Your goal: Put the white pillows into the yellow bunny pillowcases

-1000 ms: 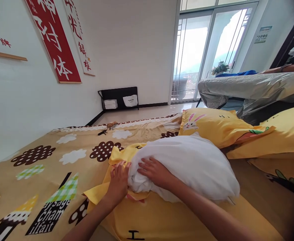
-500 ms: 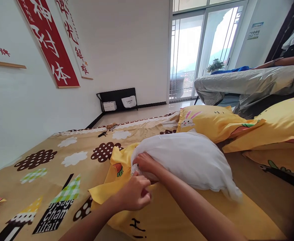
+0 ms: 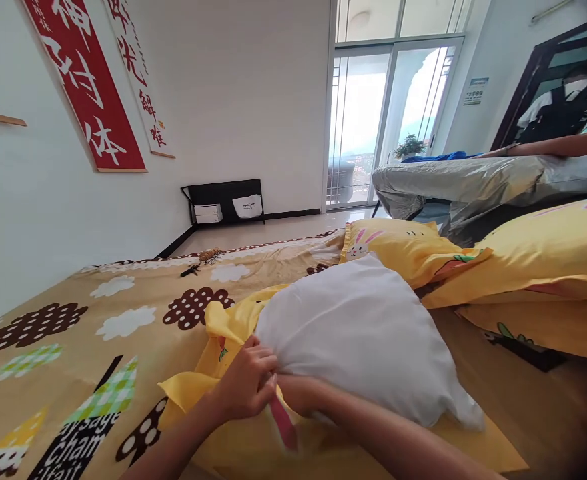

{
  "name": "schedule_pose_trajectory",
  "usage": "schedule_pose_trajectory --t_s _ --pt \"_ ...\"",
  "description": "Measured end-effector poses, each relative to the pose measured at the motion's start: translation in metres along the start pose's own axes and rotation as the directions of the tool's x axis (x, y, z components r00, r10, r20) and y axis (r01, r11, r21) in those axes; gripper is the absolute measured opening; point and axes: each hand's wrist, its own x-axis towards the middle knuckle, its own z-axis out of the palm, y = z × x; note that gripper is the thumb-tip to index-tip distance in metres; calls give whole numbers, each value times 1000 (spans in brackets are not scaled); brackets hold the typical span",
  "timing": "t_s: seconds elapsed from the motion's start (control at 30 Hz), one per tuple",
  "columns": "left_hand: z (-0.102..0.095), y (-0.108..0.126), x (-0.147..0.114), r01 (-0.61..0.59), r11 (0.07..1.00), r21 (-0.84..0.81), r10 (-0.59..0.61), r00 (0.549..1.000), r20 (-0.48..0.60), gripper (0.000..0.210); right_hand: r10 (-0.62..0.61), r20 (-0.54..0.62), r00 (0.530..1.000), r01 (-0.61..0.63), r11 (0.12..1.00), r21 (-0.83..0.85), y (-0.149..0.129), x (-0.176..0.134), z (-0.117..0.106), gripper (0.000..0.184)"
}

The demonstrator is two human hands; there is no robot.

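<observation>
A plump white pillow (image 3: 358, 327) lies on a yellow pillowcase (image 3: 488, 443) spread over the bed. My left hand (image 3: 248, 377) is closed at the pillow's near left corner, gripping the pillowcase, whose cloth with a pink printed strip hangs just below the fingers. Right beside it, my right hand (image 3: 301, 393) is pushed in at the pillow's lower left edge. Its fingers are hidden behind the left hand and the cloth, and it is blurred by motion. More yellow pillowcase cloth with a printed carrot bunches up left of the pillow.
Yellow rabbit-print pillows (image 3: 388, 247) lie behind and to the right. The patterned bedsheet (image 3: 138, 307) stretches left, with a small dark object (image 3: 191, 270) near its far edge. A person's arm (image 3: 548, 147) rests on a plastic-covered mattress (image 3: 473, 177). A black low rack (image 3: 223, 203) stands by the wall.
My right hand has moved down from the pillow's left side to its lower edge. My left hand has shifted slightly left and up. Pillowcase cloth is lifted, and the white pillow has spread toward me.
</observation>
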Motion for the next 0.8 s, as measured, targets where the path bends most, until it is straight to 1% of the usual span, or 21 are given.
schedule_pose_trajectory --t_s 0.03,0.07,0.1,0.13,0.17,0.2,0.23,0.27,0.3,0.33,0.37,0.4,0.43,0.47,0.53,0.57,0.6,0.63,0.7,0.77,0.8 --pt "0 -1 -5 49 999 7 -49 999 0 20 -37 72 997 37 999 12 8 -7 -16 16" --pt "1 -3 -10 91 996 18 -91 996 5 25 -84 128 988 76 995 64 20 -16 -34 16" --pt "3 -6 -15 118 992 36 -119 993 22 28 -114 142 983 100 990 104 36 -26 -54 22" --pt "6 -8 -21 124 990 60 -128 990 52 28 -123 102 987 108 985 137 54 -36 -73 30" --pt "10 -9 -25 114 989 89 -122 988 90 26 -61 -48 997 69 979 192 72 -45 -90 34" --pt "14 -10 -29 97 988 116 -112 985 128 23 69 -243 968 -19 979 202 91 -52 -102 37" --pt "17 -10 -31 80 987 139 -102 982 161 20 213 -418 883 -145 971 189 109 -56 -108 41" --pt "19 -10 -32 68 986 155 -97 978 185 17 330 -530 781 -280 944 176 124 -58 -108 48" --pt "20 -9 -32 63 985 164 -95 975 201 14 418 -568 708 -410 900 152 136 -58 -103 60" --pt "18 -7 -31 65 984 165 -100 973 210 13 483 -545 685 -509 853 116 145 -55 -94 75" --pt "16 -7 -28 82 984 157 -114 971 209 13 529 -481 699 -567 820 78 150 -52 -82 86" --pt "12 -6 -25 118 983 137 -144 970 195 14 554 -402 729 -593 805 33 151 -48 -69 91" --pt "8 -6 -21 174 979 109 -190 968 163 16 561 -339 755 -599 800 -11 149 -45 -57 88" --pt "4 -8 -15 239 968 79 -246 962 114 18 558 -309 771 -599 799 -50 144 -41 -46 81" --pt "-3 -13 -1 340 939 55 -340 940 -9 18 538 -322 779 -597 793 -122 127 -38 -32 63" --pt "-4 -18 8 371 924 90 -367 928 -65 17 533 -332 779 -601 784 -152 117 -38 -29 54" --pt "-5 -23 18 392 905 164 -382 920 -93 21 529 -341 777 -605 777 -175 106 -38 -27 46" --pt "-4 -28 29 404 878 257 -395 914 -90 30 525 -348 777 -606 773 -189 96 -39 -26 39" --pt "2 -40 52 410 812 417 -442 897 -20 44 509 -350 787 -597 770 -223 77 -43 -25 30" --pt "9 -50 73 418 771 480 -498 866 46 44 493 -343 799 -584 772 -250 64 -47 -24 29" --pt "13 -54 82 428 764 483 -514 856 55 41 487 -338 805 -578 773 -262 59 -49 -22 29"
